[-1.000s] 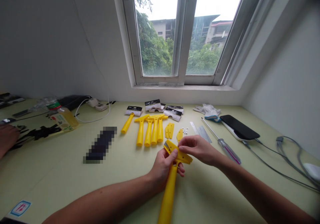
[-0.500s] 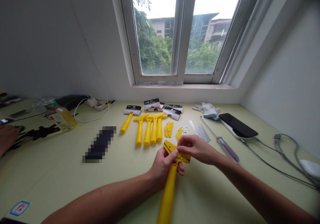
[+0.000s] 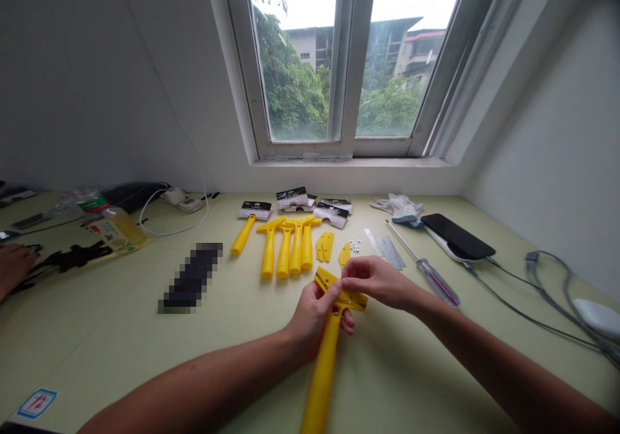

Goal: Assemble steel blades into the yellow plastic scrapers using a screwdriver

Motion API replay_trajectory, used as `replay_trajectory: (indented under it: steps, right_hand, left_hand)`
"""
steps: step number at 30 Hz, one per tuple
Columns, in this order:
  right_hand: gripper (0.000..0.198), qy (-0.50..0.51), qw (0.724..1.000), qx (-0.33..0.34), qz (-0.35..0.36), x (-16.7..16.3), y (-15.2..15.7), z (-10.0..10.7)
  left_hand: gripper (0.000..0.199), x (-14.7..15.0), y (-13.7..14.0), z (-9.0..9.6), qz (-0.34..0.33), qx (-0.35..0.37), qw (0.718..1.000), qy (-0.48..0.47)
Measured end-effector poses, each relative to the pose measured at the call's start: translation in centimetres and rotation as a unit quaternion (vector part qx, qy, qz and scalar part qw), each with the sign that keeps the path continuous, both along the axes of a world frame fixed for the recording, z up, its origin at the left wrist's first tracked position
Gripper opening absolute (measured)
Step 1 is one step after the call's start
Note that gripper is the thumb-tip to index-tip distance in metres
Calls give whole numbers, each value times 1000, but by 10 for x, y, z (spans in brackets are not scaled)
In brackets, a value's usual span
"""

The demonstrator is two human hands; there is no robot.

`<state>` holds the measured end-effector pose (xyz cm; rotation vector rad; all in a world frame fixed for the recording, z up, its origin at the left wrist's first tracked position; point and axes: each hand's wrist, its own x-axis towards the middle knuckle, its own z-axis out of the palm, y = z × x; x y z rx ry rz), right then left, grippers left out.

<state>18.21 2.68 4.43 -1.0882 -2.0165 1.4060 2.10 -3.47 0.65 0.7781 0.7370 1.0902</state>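
Observation:
My left hand (image 3: 309, 316) is wrapped round the neck of a yellow scraper (image 3: 322, 369), its thumb lying on the wide head. The scraper's handle points down toward me. Over that head, my right hand (image 3: 376, 281) has thumb and forefinger pinched together at the plate; whatever lies between the fingertips is too small to make out. Just beyond are loose yellow cover plates (image 3: 327, 247), with another plate (image 3: 344, 254) by my right fingers. Small silvery nuts or screws (image 3: 355, 245) sit in a cluster. Flat metal blades (image 3: 389, 252) lie to their right.
Several yellow scrapers (image 3: 294, 247) lie in a row, with black-and-white cards (image 3: 331, 215) behind. At right are a screwdriver (image 3: 438, 282), a glove (image 3: 398, 206) and a phone (image 3: 458, 235) with cables. A bottle (image 3: 116, 227) and another person's hand (image 3: 14, 266) are at left.
The view has shifted slightly, moving everything a little up and left. Both hands keep nearly the same hold at the scraper head.

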Motion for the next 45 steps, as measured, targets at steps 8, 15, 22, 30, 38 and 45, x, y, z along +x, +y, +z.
replay_trajectory:
  steps: [8, 15, 22, 30, 38, 45]
  right_hand:
    - [31, 15, 1000, 21, 18, 4, 0, 0]
    - [32, -16, 999, 44, 19, 3, -7, 8]
    - [31, 9, 999, 7, 30, 3, -6, 10]
    - [23, -105, 980, 167, -3, -1, -10, 11]
    - [21, -32, 996, 86, 4, 1, -2, 1]
    - [27, -12, 1000, 25, 4, -1, -1, -3]
  left_hand:
    - [35, 0, 2, -2, 0, -4, 1000, -4]
    - [35, 0, 2, -2, -9, 2, 1000, -16]
    - [34, -2, 2, -2, -22, 16, 999, -26]
    - [32, -2, 0, -2, -16, 7, 999, -27]
    - [30, -2, 1, -3, -34, 4, 999, -30]
    - [32, -1, 0, -2, -28, 1, 1000, -10]
